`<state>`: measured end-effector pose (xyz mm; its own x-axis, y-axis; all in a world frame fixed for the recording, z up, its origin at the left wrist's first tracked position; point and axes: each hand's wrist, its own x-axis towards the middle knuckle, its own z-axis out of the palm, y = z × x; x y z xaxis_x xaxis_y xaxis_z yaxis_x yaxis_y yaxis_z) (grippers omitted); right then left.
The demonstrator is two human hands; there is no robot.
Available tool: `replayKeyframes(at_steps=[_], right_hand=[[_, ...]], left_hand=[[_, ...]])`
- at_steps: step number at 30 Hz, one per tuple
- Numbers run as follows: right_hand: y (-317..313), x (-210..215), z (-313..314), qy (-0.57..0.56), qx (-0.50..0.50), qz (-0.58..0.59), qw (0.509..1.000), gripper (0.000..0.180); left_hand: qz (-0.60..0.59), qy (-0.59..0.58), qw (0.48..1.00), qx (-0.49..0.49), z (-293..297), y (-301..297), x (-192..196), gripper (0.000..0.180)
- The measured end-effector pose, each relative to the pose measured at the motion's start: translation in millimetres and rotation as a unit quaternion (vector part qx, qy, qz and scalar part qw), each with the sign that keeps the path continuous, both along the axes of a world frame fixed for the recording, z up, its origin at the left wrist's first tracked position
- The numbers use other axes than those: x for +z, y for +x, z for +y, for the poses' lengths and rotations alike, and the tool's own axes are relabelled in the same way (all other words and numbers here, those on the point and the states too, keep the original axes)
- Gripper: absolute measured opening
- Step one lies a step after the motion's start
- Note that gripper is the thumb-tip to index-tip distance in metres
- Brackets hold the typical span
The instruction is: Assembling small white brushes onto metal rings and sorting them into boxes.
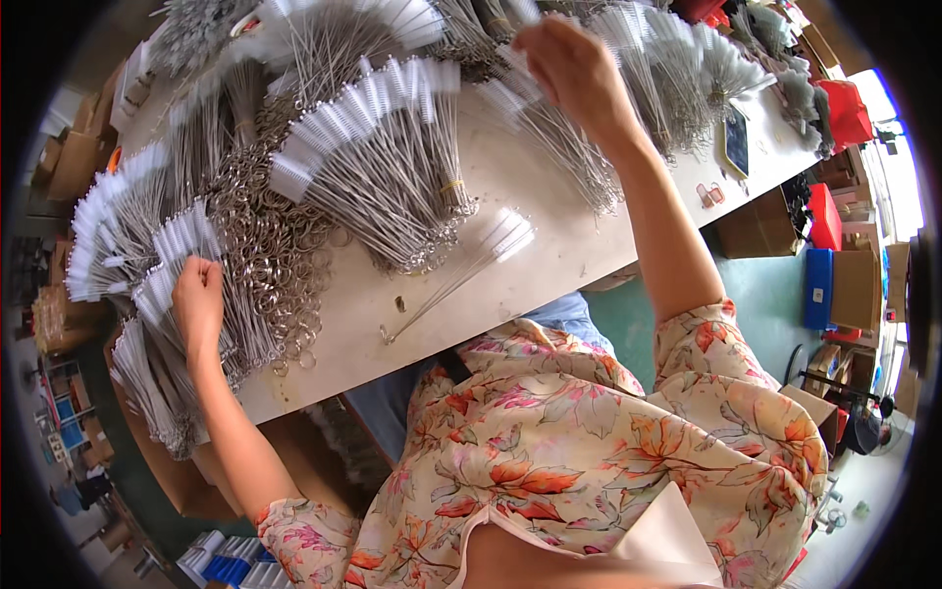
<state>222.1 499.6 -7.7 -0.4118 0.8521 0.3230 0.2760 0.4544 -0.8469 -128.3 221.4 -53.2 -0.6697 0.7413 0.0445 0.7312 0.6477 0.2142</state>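
Note:
My left hand is closed in a pinch over the fanned wire-handled brushes with white bristles at the table's left side. What its fingers hold is hidden. Stretched toward the far side, my right hand is above another spread of brushes. Its fingers are bent and smeared by motion, so any grip cannot be told. Between the hands lies a big fan of brushes, its handle ends toward me. Nearer the front edge, a few brushes lie together, apart from the piles.
A heap of metal rings lies beside the left piles. More brush bundles cover the far side of the white table. At the right are a phone and a small pink item. Cardboard boxes stand beyond the right edge.

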Motion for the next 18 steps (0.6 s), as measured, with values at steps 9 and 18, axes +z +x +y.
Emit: replayKeyframes(at_steps=[9, 18], right_hand=[[31.1, -55.5, 6.1, 0.091, -0.018, -0.374, 0.923, 0.020], [88.5, 19.5, 85.1, -0.060, -0.164, 0.050, 0.983, 0.022]], left_hand=[[-0.056, 0.493, 0.868, 0.033, -5.4, 25.5, 60.9, 0.027], [-0.257, 0.373, 0.885, 0.108, -38.9, 71.1, 45.5, 0.029]])
